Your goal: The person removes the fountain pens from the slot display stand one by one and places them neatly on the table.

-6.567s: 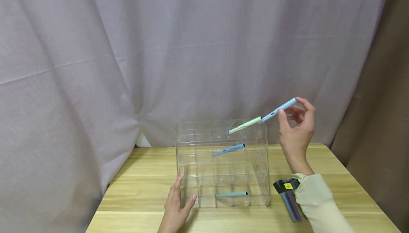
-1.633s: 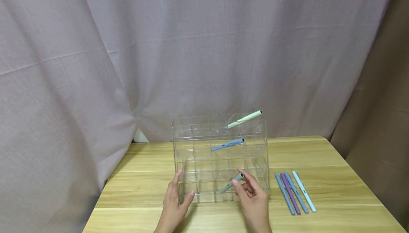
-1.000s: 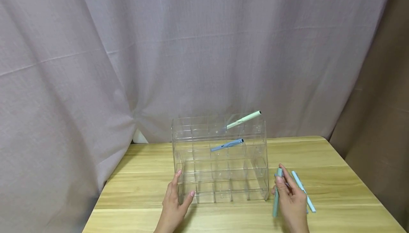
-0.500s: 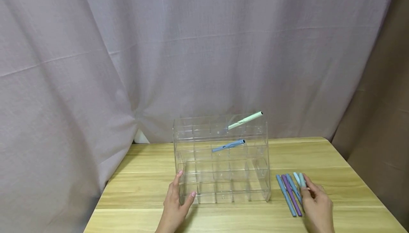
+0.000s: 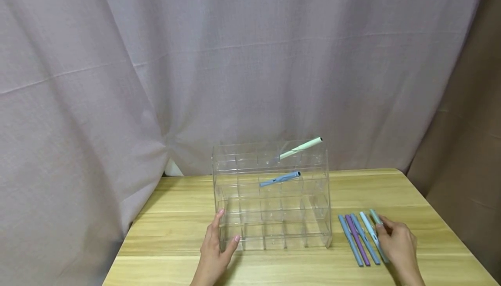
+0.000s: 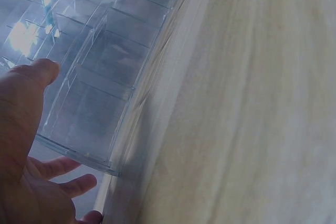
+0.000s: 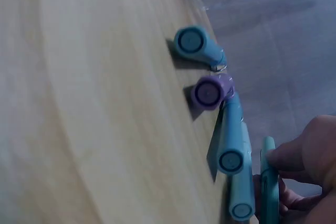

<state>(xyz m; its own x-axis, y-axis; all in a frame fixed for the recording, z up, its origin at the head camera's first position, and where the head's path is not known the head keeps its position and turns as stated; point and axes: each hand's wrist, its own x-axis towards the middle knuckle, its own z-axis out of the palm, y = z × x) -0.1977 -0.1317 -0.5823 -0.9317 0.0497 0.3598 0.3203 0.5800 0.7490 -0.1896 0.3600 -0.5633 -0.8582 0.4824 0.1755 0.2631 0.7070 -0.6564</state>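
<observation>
A clear acrylic pen organizer (image 5: 272, 243) with stepped rows of compartments stands on the wooden table. My left hand (image 5: 213, 244) holds its left front corner; in the left wrist view the thumb (image 6: 44, 71) lies over the front and the fingers reach round the side panel. At the right, my right hand (image 5: 400, 240) pinches a sage-green pen (image 7: 270, 182) between thumb and fingers, low beside a row of pens. In that row lie a blue pen (image 5: 350, 240), a purple pen (image 5: 357, 240), another blue pen (image 5: 366, 242) and a pale blue pen (image 5: 368, 223).
A light green pen (image 5: 301, 147) leans in the organizer's top row, and a blue pen (image 5: 279, 179) slants in a row below. Wooden tabletop (image 5: 168, 216) extends on both sides. A grey curtain (image 5: 250, 68) hangs behind the table.
The right hand has taken the sage-green pen out of the organizer's bottom row and carried it right, beside the pale blue pen. Earlier it set that pale blue pen down. The left hand stays put.
</observation>
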